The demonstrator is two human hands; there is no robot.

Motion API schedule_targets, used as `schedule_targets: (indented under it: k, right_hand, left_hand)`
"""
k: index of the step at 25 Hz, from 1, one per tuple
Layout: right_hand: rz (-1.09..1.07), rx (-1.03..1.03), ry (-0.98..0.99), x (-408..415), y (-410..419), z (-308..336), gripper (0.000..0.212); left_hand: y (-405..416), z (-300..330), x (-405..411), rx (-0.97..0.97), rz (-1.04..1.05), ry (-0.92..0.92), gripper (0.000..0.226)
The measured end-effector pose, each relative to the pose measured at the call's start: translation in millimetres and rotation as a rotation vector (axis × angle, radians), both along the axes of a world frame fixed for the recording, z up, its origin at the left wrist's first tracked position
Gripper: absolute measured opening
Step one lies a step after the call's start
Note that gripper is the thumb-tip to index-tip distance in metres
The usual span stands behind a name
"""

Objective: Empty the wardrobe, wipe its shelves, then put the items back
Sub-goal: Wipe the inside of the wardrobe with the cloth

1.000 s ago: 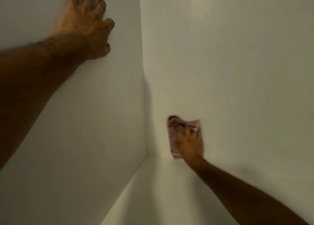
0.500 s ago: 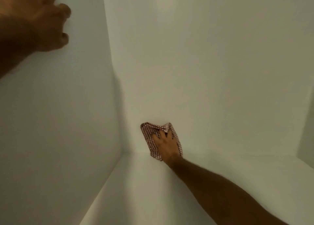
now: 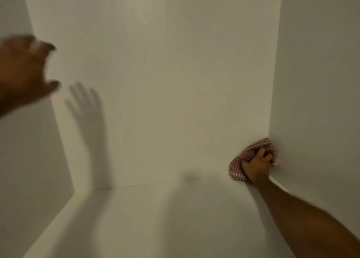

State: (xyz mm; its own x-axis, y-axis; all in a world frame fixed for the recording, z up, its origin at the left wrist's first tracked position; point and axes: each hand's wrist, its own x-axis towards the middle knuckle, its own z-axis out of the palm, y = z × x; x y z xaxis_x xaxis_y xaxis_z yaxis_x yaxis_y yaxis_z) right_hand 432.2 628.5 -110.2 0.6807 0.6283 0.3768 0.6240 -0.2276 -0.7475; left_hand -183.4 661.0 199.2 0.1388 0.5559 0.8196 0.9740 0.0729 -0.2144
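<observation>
White smooth wardrobe (image 3: 175,82) corner, right hand (image 3: 256,165) grip clamped on bunched checked cloth (image 3: 236,165), blurred left hand (image 3: 23,70) spread apart

You face a plain white back panel (image 3: 175,82) filling the frame's centre, white side panels at left (image 3: 25,160) and right (image 3: 315,82), pale shelf floor (image 3: 155,218) across the bottom, dim warm light, soft shadows lower left.

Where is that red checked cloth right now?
In the head view, the red checked cloth is low on the right, gripped by the right hand and pushed into the wardrobe's back right corner just above the shelf.
</observation>
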Motion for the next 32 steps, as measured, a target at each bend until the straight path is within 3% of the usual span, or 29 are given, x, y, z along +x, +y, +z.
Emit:
schedule_targets:
  k: [2, 4, 7, 9, 13, 17, 19, 24, 28, 30, 32]
  right_hand:
    - [-0.006, 0.077, -0.090, -24.4, 3.5, -4.9, 0.076]
    - [0.090, 0.187, -0.345, -72.5, 6.1, -10.8, 0.075]
    - [0.323, 0.283, -0.800, -168.4, 11.3, -3.9, 0.062]
    - [0.344, 0.345, -0.935, -202.0, 18.2, 1.7, 0.056]
    - [0.153, 0.429, -0.912, -141.2, 32.0, 18.9, 0.050]
    - [-0.154, 0.298, -0.493, -7.8, 22.4, 45.4, 0.065]
    - [-0.165, 0.327, -0.435, 14.6, 20.1, 51.6, 0.065]
    - [-0.143, 0.458, -0.550, -95.8, 53.0, 78.0, 0.075]
    - [0.215, 0.512, -0.939, -206.7, 61.8, 94.6, 0.057]
    - [0.290, 0.546, -1.028, -205.8, 67.8, 109.3, 0.048]
    - [0.172, 0.656, -0.936, -167.2, 78.8, 127.7, 0.045]
  left_hand:
    - [-53.9, -19.3, 70.8, -0.176, -0.100, -0.053, 0.109]
    - [-74.7, -51.6, 141.6, -0.304, -0.153, -0.146, 0.115]
    - [-42.1, -78.6, 194.5, -0.404, -0.100, -0.152, 0.133]
    - [-19.5, -88.1, 211.3, -0.451, -0.102, -0.192, 0.143]
    - [-5.4, -109.2, 222.6, -0.387, -0.104, -0.226, 0.154]
    - [-0.6, -111.8, 227.8, -0.353, -0.106, -0.241, 0.155]
    - [-0.4, -113.8, 226.4, -0.346, -0.096, -0.236, 0.156]
    - [3.7, -113.2, 226.1, -0.358, -0.095, -0.233, 0.155]
    - [2.3, -112.5, 224.6, -0.368, -0.149, -0.248, 0.153]
    - [1.8, -113.8, 224.0, -0.372, -0.148, -0.248, 0.152]
    - [2.2, -114.1, 223.3, -0.375, -0.133, -0.238, 0.152]
